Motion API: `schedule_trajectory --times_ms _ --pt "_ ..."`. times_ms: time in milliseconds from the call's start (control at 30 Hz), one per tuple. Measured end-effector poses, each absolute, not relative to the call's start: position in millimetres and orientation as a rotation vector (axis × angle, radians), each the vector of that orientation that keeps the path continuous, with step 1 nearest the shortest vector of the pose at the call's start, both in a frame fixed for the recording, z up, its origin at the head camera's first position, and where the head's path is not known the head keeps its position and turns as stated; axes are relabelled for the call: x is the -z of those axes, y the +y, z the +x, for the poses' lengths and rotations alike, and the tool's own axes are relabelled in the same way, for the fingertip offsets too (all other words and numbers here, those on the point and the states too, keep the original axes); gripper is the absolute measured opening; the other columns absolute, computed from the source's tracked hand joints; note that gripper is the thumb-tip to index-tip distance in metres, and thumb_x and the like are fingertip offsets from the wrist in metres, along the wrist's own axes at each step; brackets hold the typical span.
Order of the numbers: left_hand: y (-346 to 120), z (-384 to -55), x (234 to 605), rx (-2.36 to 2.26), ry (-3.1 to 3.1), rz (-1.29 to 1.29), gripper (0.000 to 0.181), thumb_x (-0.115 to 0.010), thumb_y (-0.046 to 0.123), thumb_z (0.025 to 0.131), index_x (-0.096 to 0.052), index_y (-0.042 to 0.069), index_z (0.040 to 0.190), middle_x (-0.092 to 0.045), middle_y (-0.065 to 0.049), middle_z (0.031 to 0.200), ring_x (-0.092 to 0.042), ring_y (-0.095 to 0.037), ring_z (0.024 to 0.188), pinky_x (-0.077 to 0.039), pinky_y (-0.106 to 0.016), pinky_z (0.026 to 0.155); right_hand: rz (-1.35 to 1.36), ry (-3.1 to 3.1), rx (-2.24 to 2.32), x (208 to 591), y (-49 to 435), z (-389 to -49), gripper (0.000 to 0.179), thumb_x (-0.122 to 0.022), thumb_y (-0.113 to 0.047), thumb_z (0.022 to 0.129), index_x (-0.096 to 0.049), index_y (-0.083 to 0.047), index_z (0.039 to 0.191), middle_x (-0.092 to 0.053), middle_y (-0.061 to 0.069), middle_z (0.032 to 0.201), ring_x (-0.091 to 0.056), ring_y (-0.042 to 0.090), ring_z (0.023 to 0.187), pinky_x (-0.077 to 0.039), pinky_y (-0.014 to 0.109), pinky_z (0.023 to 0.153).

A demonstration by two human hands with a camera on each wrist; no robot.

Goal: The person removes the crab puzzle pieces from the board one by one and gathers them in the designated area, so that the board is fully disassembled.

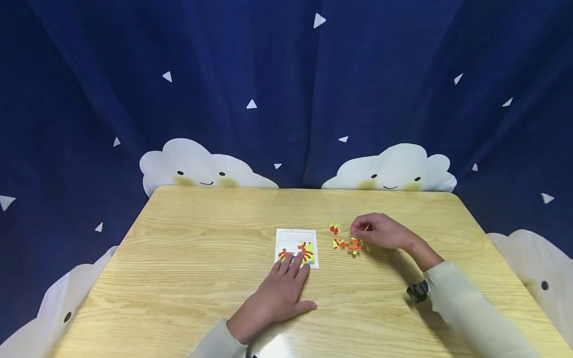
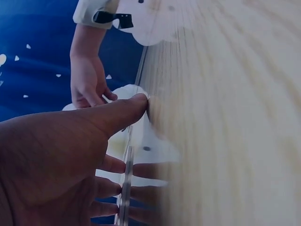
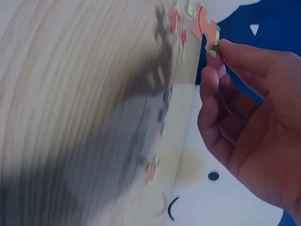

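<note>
A white square puzzle frame (image 1: 295, 231) lies on the table, its lower part filled with yellow pieces showing red crab legs. My left hand (image 1: 285, 294) rests palm down with straight fingers over the frame's near edge, covering some pieces. In the right wrist view, my right hand (image 3: 254, 103) pinches an orange puzzle piece (image 3: 205, 29) with a dark curved line and a green-yellow edge between thumb and index finger. That hand is to the right of the frame, by the loose pieces. One red-and-yellow piece (image 1: 334, 228) lies farther back, another (image 1: 338, 244) nearer.
The wooden table (image 1: 201, 238) extends around the frame on all sides. Behind it hangs a dark blue curtain (image 1: 286, 74) with white triangles and smiling clouds. A dark band (image 1: 418, 292) is on the right wrist.
</note>
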State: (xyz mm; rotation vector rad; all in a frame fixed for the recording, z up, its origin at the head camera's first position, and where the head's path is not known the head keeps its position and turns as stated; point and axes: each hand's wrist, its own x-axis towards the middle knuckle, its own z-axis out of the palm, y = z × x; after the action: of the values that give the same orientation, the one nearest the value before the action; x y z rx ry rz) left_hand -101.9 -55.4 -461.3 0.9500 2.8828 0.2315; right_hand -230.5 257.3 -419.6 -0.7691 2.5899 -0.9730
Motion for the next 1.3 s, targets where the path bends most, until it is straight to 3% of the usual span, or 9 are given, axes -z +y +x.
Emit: schedule_trajectory --times_ms 333,767,1300 --pt "-56 -101 458 -0.167 2.917 0.982 0.081 -0.062 0.062 0.095 -0.045 0.007 0.152 -0.033 -0.02 0.163 -0.031 -0.038 0.149 -0.033 -0.05 0.115 -0.713 2.568 0.869 425 280 -238 0.006 -0.067 -0.009 0.1 -0.072 -0.007 0.098 -0.065 0.001 0.085 -0.05 0.017 0.074 -0.041 0.029 0.064" --pt "-56 -99 457 -0.116 2.918 0.986 0.081 -0.06 0.062 0.096 -0.045 0.007 0.153 -0.033 -0.019 0.162 -0.035 -0.036 0.147 -0.038 -0.05 0.111 -0.638 2.556 0.838 434 291 -243 0.005 -0.067 -0.01 0.1 -0.072 -0.008 0.098 -0.066 -0.001 0.089 -0.051 0.019 0.08 -0.042 0.034 0.072" --pt "-55 -100 459 -0.094 2.918 0.982 0.08 -0.06 0.062 0.096 -0.046 0.008 0.153 -0.035 -0.018 0.162 -0.036 -0.035 0.147 -0.037 -0.049 0.112 -0.628 2.576 0.827 438 291 -241 0.006 -0.066 -0.007 0.1 -0.072 -0.008 0.098 -0.067 -0.001 0.093 -0.053 0.019 0.084 -0.044 0.035 0.076"
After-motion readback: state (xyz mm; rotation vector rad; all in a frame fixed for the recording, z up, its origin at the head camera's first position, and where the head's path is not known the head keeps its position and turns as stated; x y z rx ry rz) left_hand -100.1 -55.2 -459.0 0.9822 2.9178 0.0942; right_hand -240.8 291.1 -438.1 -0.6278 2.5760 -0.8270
